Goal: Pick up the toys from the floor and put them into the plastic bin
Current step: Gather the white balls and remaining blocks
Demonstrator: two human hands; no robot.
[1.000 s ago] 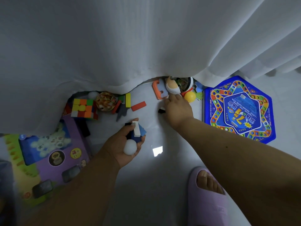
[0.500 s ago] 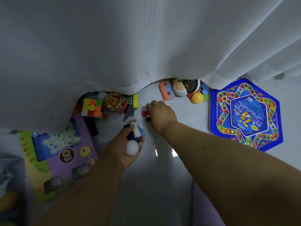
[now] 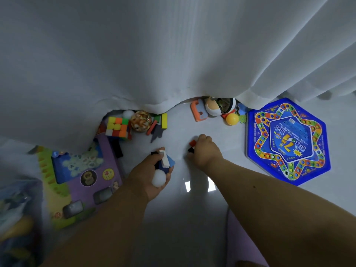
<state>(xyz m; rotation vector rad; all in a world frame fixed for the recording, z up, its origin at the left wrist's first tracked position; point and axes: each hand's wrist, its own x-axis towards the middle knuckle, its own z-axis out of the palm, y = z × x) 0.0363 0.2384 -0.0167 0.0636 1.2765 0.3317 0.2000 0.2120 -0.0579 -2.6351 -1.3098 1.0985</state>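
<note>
Mid-frame, red and black blocks (image 3: 191, 146) are clenched in the right hand (image 3: 205, 151). Left hand (image 3: 152, 174) cups a white ball (image 3: 159, 178) plus blocks. Still gathering; next probably the cube (image 3: 117, 128) by the curtain (image 3: 154, 54), then the bin, seemingly lower left.

Before us on the floor (image 3: 192, 132): left hand (image 3: 152, 174) with a ball (image 3: 159, 178) and blocks (image 3: 164, 160) in it; right hand (image 3: 205, 151) just beside it, on small blocks (image 3: 192, 145). Far left, a box (image 3: 81, 176), a cube (image 3: 117, 128) behind it. Far right, a game board (image 3: 289, 141). Behind all, a curtain (image 3: 154, 54), toys (image 3: 212, 110) at its hem. Bin (image 3: 11, 209) at lower left.
</note>
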